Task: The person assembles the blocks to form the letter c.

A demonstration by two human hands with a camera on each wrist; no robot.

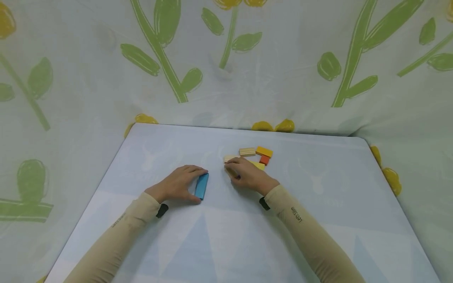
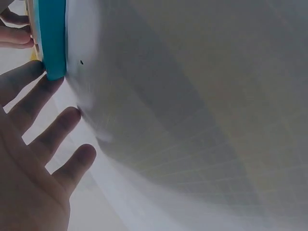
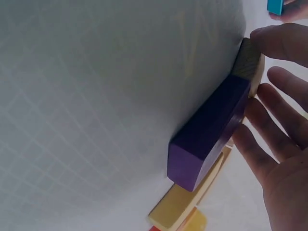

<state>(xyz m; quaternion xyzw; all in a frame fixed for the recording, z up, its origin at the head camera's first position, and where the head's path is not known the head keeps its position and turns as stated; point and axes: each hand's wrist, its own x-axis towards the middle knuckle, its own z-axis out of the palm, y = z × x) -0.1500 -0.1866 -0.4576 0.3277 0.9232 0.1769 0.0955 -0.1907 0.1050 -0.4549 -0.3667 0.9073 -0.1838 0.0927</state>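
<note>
My left hand [image 1: 179, 183] holds a blue block [image 1: 202, 186] on the table, its thumb at the near end and fingertips at the far end. In the left wrist view, two fingertips touch one end of that block. To the right, my right hand [image 1: 250, 174] pinches a plain wooden block [image 3: 247, 60] between thumb and fingers. A purple block [image 3: 208, 126] adjoins the wooden one, with fingertips along its side. In the head view the hand largely covers both. Beyond it lies a yellow block [image 1: 260, 165], partly hidden.
Behind the right hand sit an orange-red block [image 1: 264, 160], an orange-yellow block [image 1: 264, 151], a ridged wooden piece [image 1: 247, 151] and another pale wooden piece [image 1: 231, 158]. The white patterned table [image 1: 318, 220] ends at a curtain [image 1: 276, 90] printed with leaves.
</note>
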